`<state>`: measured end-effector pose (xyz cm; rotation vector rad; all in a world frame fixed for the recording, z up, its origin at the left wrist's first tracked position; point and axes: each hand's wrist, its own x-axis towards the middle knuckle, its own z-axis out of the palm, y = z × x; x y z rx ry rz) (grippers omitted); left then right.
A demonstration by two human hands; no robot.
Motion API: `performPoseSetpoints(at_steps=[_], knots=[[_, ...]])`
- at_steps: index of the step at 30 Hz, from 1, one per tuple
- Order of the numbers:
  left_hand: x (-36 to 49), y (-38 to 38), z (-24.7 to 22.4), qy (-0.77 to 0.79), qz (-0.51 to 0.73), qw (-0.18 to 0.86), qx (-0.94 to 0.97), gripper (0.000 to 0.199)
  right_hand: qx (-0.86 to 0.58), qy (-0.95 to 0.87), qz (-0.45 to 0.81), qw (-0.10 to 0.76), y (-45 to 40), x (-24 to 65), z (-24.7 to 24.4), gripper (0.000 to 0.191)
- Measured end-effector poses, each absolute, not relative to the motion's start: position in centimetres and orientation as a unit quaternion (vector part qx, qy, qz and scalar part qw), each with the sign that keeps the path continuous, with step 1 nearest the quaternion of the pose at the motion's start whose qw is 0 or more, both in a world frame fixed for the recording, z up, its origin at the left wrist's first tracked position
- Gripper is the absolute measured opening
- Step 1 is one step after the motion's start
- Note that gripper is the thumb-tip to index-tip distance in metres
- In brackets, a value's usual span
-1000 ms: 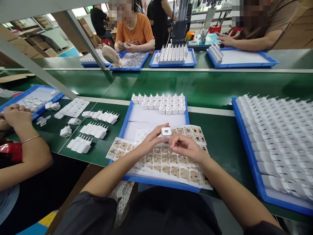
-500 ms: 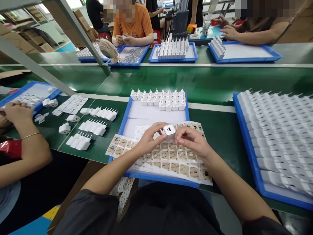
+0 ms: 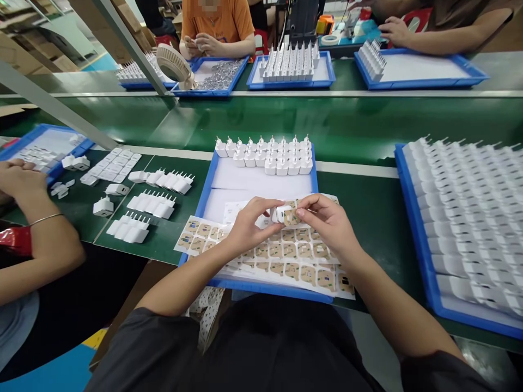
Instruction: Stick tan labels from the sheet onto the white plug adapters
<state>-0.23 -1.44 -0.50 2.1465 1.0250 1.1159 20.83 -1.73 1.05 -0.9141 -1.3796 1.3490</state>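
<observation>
My left hand (image 3: 250,224) pinches a white wall charger (image 3: 278,214) between thumb and fingers, its port face turned up towards me. In the fingertips of my right hand (image 3: 329,219) is a small brown-backed sticker (image 3: 291,214), held at the right side of the charger's face and partly covering it. Whether the sticker touches the charger, I cannot tell. Below both hands lie overlapping sheets of brown-backed stickers (image 3: 289,251), across the near part of a blue-rimmed tray (image 3: 206,188). Rows of white chargers (image 3: 281,165) stand prongs up at that tray's far end.
On the right, a blue-rimmed tray (image 3: 413,231) holds dense rows of chargers. More chargers (image 3: 152,203) lie on the green table to the left, near a co-worker's arm (image 3: 49,228). Across the green belt (image 3: 261,117) stand further trays, a small fan (image 3: 175,64) and other people.
A brown-backed sticker now shows in my right fingers, over the charger's face. The charger has turned slightly in my left hand. The view has tipped down a little.
</observation>
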Motion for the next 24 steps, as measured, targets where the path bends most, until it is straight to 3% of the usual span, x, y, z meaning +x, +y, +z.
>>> performPoseSetpoints(at_steps=[24], knots=[[-0.07, -1.58, -0.17, 0.365, 0.4, 0.236, 0.807, 0.04, -0.415, -0.561, 0.535, 0.475, -2.07, 20.11, 1.08, 0.018]])
